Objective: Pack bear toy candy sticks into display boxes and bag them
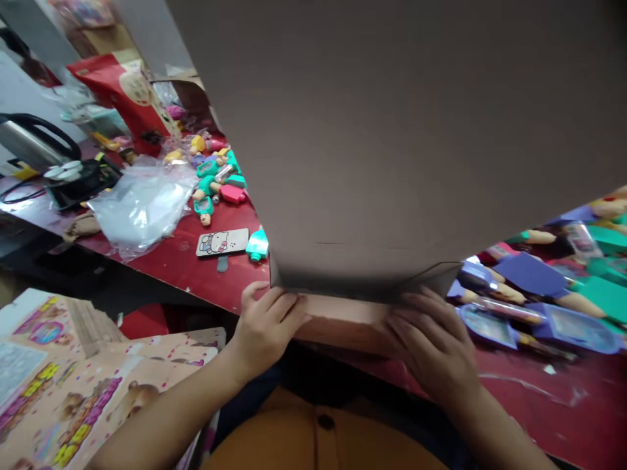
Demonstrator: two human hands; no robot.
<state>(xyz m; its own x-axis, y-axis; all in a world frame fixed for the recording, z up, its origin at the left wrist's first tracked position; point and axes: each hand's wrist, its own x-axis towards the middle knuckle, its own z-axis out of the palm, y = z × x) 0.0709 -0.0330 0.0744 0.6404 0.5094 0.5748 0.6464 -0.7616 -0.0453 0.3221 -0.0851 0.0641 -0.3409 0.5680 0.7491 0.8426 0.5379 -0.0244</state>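
A large grey-brown cardboard sheet [392,143] fills the upper middle of the head view, its plain side facing me. The near end is folded up into a narrow peach-coloured flap [343,313]. My left hand [272,320] has its fingers curled over the left end of this fold. At the right end, my right hand [435,339] grips the same fold, slightly blurred, with its fingertips bent over the edge. What lies behind the sheet is hidden.
Several purple and green plastic toy pieces [529,274] lie to the right on the red table [588,398]. Left of the sheet are a phone [223,242], clear plastic bags [147,202] and a kettle [34,147]. Printed cardboard sheets [122,378] are stacked at lower left.
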